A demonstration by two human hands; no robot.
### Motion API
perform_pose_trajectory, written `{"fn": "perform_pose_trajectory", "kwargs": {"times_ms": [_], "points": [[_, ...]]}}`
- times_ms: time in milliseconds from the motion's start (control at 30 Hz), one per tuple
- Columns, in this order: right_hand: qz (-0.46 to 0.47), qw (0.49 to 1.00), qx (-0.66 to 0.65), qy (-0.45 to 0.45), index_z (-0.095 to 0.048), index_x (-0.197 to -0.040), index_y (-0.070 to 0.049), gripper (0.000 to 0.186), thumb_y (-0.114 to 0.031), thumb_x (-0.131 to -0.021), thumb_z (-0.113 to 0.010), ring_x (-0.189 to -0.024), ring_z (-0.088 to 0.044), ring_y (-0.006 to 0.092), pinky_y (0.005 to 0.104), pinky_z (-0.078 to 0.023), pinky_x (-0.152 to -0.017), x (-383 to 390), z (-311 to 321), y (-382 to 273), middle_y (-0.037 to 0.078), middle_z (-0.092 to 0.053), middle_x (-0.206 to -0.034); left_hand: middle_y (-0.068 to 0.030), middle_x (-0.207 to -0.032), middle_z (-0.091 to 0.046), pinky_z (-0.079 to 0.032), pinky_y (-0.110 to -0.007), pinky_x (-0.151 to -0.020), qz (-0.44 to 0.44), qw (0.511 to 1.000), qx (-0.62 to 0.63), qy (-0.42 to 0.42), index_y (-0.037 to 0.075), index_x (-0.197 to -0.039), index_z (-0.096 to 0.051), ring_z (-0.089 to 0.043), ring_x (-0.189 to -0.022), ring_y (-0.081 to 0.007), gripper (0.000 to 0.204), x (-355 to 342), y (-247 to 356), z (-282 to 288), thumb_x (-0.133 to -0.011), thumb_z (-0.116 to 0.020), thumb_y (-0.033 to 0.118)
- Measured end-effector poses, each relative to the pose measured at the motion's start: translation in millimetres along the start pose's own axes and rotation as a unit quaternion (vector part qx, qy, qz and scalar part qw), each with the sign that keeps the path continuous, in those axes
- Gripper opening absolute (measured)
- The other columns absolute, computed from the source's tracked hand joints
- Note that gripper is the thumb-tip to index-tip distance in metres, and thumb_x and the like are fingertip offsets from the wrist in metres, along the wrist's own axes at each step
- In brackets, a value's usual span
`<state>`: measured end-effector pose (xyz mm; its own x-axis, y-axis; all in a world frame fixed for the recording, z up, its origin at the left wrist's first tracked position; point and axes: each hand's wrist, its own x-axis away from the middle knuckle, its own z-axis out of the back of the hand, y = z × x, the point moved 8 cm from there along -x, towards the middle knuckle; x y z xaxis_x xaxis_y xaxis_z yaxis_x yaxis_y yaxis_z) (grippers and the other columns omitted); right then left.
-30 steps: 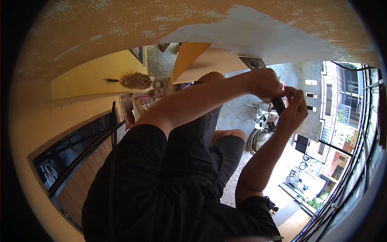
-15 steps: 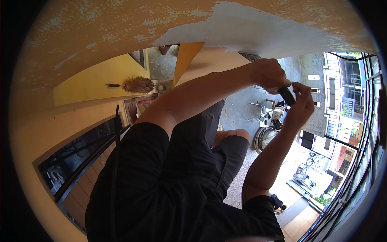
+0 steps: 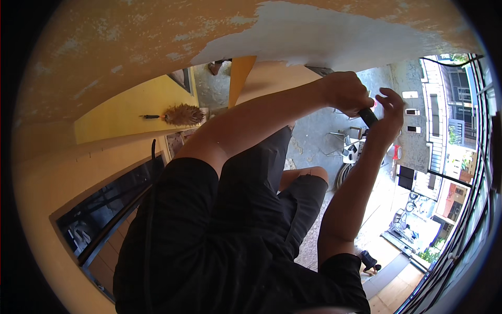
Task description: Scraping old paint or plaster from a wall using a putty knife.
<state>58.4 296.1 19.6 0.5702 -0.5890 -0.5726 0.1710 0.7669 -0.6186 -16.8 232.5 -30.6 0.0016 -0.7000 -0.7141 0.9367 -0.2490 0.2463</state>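
High in the head view, my left hand (image 3: 348, 93) is closed on a short dark object (image 3: 368, 117), which looks like a bar or handle; its upper part is hidden by that hand. Just right of it, my right hand (image 3: 388, 115) has its fingers raised, bent and apart, with the palm beside the object's lower end. Above both hands spans a curved surface (image 3: 314, 31) of flaking orange paint with a pale patch. My bare forearms reach across from dark sleeves, over my bent knees.
A feather duster (image 3: 182, 115) lies on a yellow ledge (image 3: 110, 123) at left, above a dark window (image 3: 99, 212). Far below are chairs (image 3: 349, 149), a coiled hose (image 3: 342, 175), a treadmill-like machine (image 3: 400, 238) and a bent-over person (image 3: 369, 261). Bars (image 3: 478, 157) line the right.
Both hands have moved higher in the view. My right hand's fingers have lifted and spread from their tighter grip near the dark object. The surroundings have shifted slightly.
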Motion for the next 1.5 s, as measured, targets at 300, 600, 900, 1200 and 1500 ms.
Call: {"fn": "perform_pose_trajectory", "kwargs": {"times_ms": [300,600,900,1200,1500], "points": [[-0.104,0.984,-0.145,-0.007,-0.054,-0.095,-0.002,0.055,-0.045,-0.1,-0.021,-0.091,-0.053,0.0231,0.0374,-0.038,-0.089,-15,1,10,0.012,-0.056,-0.094,-0.0052,-0.057,-0.06,-0.049,-0.037,-0.05,0.024,1.0,0.006,-0.018,0.012,-0.07,-0.06,-0.063,-0.052,-0.0256,0.019,5,-8,0,-0.07,-0.07,0.028],[-0.129,0.982,-0.108,-0.09,-0.052,-0.089,-0.005,0.058,-0.056,-0.097,-0.025,-0.089,-0.048,0.0207,0.0349,-0.036,-0.09,-16,-21,-2,0.006,-0.052,-0.091,-0.0059,-0.06,-0.061,-0.05,-0.038,-0.051,0.037,0.999,0.015,0.009,0.011,-0.07,-0.061,-0.063,-0.054,-0.0269,0.019,-3,-7,4,-0.069,-0.069,0.028],[-0.142,0.985,-0.077,-0.057,-0.055,-0.086,-0.01,0.058,-0.055,-0.097,-0.021,-0.095,-0.053,0.0209,0.0432,-0.035,-0.098,-18,-16,20,0.004,-0.053,-0.089,-0.005,-0.06,-0.061,-0.049,-0.039,-0.051,0.052,0.999,0.001,0.001,0.014,-0.068,-0.06,-0.063,-0.056,-0.0268,0.016,2,-18,-4,-0.068,-0.067,0.028],[-0.102,0.988,-0.116,0.003,-0.047,-0.088,-0.009,0.064,-0.063,-0.094,-0.014,-0.102,-0.052,0.0244,0.0459,-0.025,-0.099,-34,19,33,0.006,-0.048,-0.085,-0.005,-0.06,-0.061,-0.049,-0.039,-0.052,0.117,0.993,0.026,-0.002,0.013,-0.068,-0.058,-0.062,-0.056,-0.0277,0.016,40,-40,-25,-0.069,-0.066,0.027],[-0.23,0.958,-0.163,-0.045,-0.048,-0.089,-0.007,0.061,-0.059,-0.096,-0.018,-0.093,-0.052,0.0203,0.0421,-0.032,-0.096,40,27,16,0.005,-0.047,-0.082,-0.0066,-0.059,-0.058,-0.049,-0.04,-0.052,0.021,0.994,0.015,-0.104,0.01,-0.07,-0.056,-0.062,-0.055,-0.0292,0.016,60,8,-45,-0.068,-0.066,0.023]]}}
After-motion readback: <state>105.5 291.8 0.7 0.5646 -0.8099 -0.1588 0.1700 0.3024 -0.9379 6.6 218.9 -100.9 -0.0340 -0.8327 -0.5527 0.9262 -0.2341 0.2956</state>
